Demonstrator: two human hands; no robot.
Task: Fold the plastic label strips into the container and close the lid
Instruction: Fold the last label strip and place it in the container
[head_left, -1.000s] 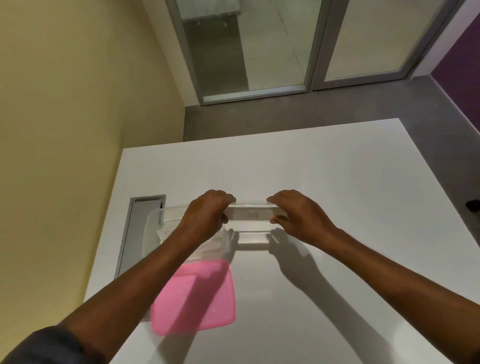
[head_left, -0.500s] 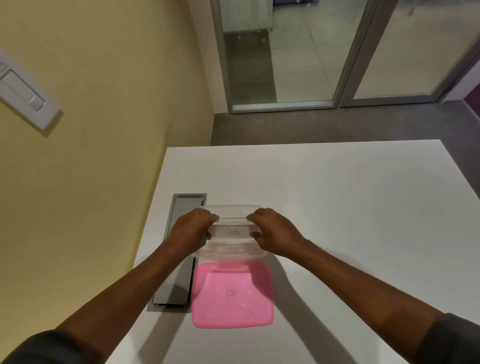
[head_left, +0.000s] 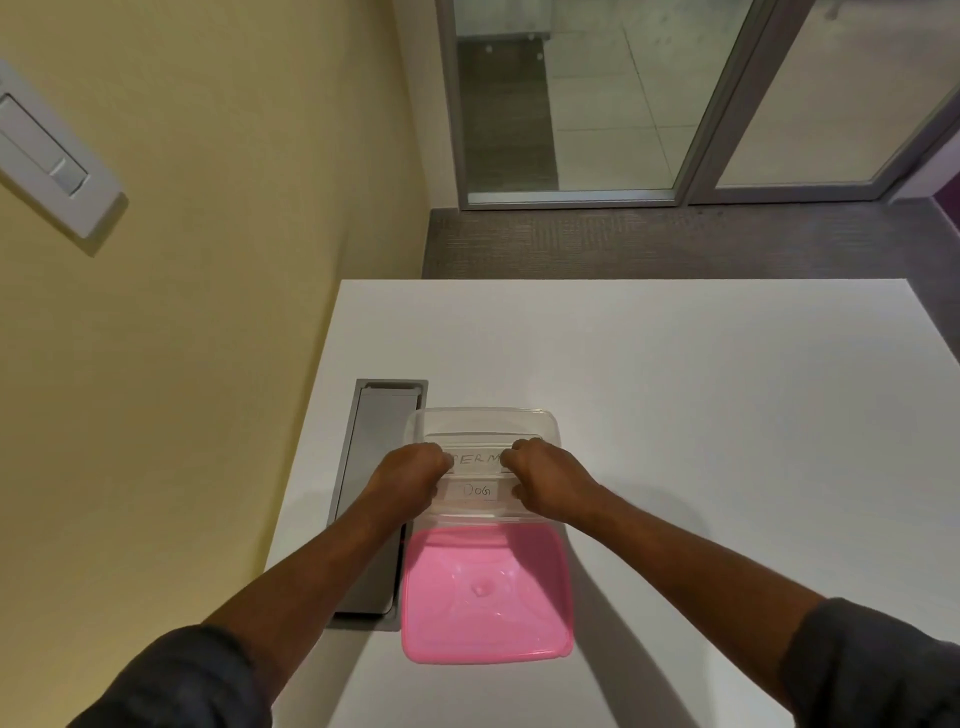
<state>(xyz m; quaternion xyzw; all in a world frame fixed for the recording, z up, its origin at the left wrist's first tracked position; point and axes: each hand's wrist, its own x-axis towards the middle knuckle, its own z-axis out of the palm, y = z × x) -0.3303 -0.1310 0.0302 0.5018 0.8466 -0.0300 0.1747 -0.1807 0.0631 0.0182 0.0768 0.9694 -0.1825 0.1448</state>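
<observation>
two hands, the left hand (head_left: 410, 475) and the right hand (head_left: 545, 480), pinch a see-through strip (head_left: 475, 460) over a clear box (head_left: 485, 418) on a white table (head_left: 701, 415). a pink lid (head_left: 485, 592) lies just in front of the box.

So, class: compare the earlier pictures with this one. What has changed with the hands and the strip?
Both hands, left hand and right hand, have brought the strip from above the bare table down into the clear container, drawing closer together as it folds; the "DOG" label now lies inside. Both hands still grip the strip. The pink lid stays off.
</observation>
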